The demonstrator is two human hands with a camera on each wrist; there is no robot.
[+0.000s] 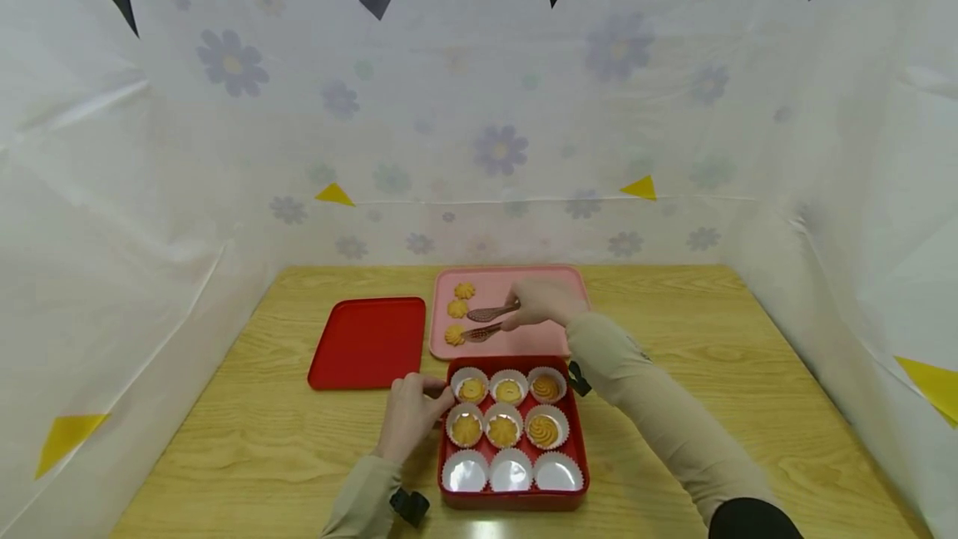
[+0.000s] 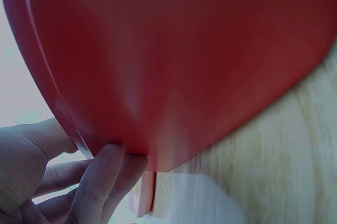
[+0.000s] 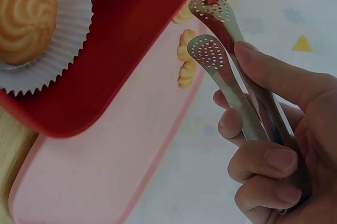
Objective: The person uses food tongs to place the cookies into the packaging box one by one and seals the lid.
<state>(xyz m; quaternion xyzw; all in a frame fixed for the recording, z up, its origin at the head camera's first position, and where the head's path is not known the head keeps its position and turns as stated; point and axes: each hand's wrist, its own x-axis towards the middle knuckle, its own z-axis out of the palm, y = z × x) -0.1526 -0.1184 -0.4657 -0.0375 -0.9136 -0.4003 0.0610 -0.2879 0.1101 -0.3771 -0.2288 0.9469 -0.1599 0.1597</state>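
Observation:
My right hand [image 1: 550, 304] grips a pair of metal tongs [image 3: 231, 77] with perforated tips, reaching over the pink tray [image 1: 524, 345]. The tong tips are parted, the nearer one right at the lowest of three piped cookies [image 1: 454, 335] on the tray's left side. Nearer me stands a red box [image 1: 511, 501] of white paper cups in three rows. Swirled cookies [image 1: 542, 431] sit in the back and middle rows; the front-row cups [image 1: 511, 471] are bare. With thumb at the rim and fingers on the outer wall, my left hand [image 1: 412, 412] pinches the box's left side.
A flat red tray or lid [image 1: 368, 345] lies on the wooden table [image 1: 718, 373], left of the pink tray. Pale flower-printed sheeting [image 1: 449, 106] encloses the back and sides. The red box stands close against the pink tray's front edge.

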